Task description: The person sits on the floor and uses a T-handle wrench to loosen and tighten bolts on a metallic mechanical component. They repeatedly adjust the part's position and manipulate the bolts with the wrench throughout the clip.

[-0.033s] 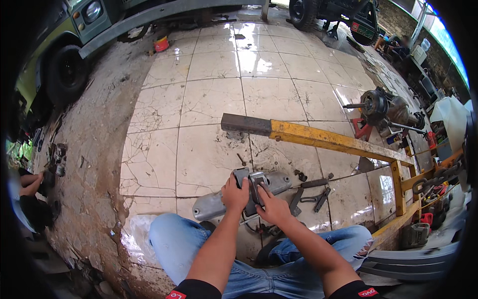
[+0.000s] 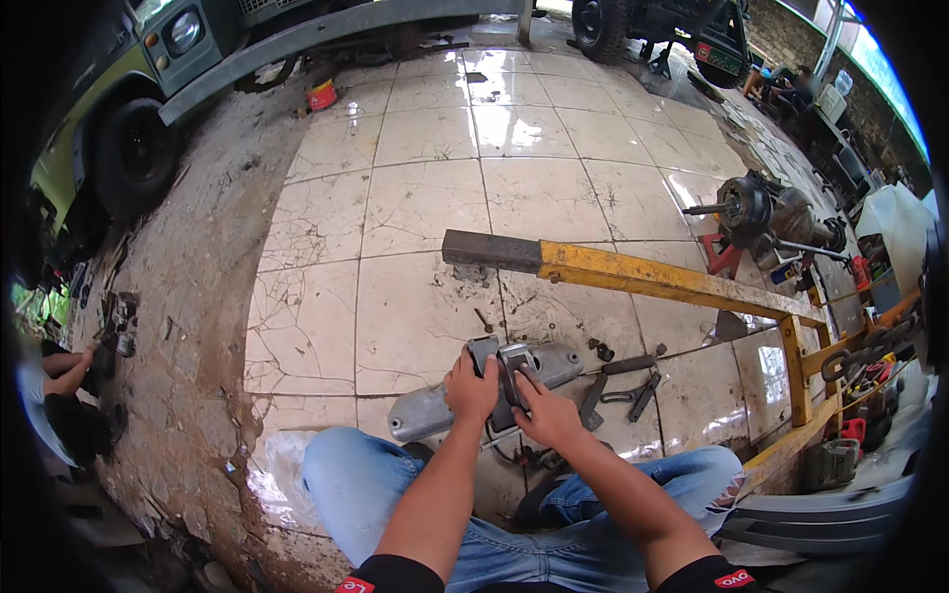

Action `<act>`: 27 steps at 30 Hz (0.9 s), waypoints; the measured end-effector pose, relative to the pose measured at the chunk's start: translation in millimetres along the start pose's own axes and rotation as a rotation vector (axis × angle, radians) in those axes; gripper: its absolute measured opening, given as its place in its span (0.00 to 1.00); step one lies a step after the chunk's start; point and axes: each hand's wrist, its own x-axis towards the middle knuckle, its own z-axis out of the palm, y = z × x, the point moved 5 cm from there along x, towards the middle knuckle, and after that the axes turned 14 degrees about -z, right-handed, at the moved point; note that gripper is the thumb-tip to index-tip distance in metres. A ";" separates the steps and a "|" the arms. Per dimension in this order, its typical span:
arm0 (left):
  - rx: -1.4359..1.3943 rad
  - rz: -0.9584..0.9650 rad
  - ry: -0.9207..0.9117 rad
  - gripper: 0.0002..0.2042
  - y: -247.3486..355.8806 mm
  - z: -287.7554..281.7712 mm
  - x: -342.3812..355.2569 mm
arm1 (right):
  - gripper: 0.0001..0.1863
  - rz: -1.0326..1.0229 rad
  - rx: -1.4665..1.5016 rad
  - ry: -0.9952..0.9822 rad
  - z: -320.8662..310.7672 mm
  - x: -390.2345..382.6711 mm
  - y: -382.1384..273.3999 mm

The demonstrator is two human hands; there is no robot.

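Observation:
My left hand is closed around a grey, flat-faced block. Beside it, my right hand grips a metal part with a dark face and shiny edge, fingers curled over its right side. The two pieces are side by side, close together; whether they touch is unclear. Under and behind my hands lies a long silver metal cover with rounded ends, flat on the tiles. My hands hide its middle.
Right of my hands lie a black-handled tool and a dark clamp-like tool. A bolt sits ahead. A yellow hoist arm stretches across the front. Further right is a greasy axle assembly; another person's arm shows far left.
The whole view has shifted slightly. Both hands keep the same hold on the same pieces.

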 end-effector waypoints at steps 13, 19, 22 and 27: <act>0.024 0.063 -0.041 0.36 9.6 6.4 11.9 | 0.41 0.011 -0.200 0.028 25.6 3.2 18.2; 0.017 0.061 -0.055 0.36 3.9 5.6 14.2 | 0.37 0.023 -0.315 -0.092 31.8 -11.0 6.4; 0.017 0.111 -0.045 0.36 6.2 5.0 12.7 | 0.36 0.019 -0.363 -0.045 31.2 -14.6 8.3; 0.016 0.109 -0.067 0.36 1.0 9.2 17.4 | 0.37 0.050 -0.332 0.062 28.9 7.0 15.7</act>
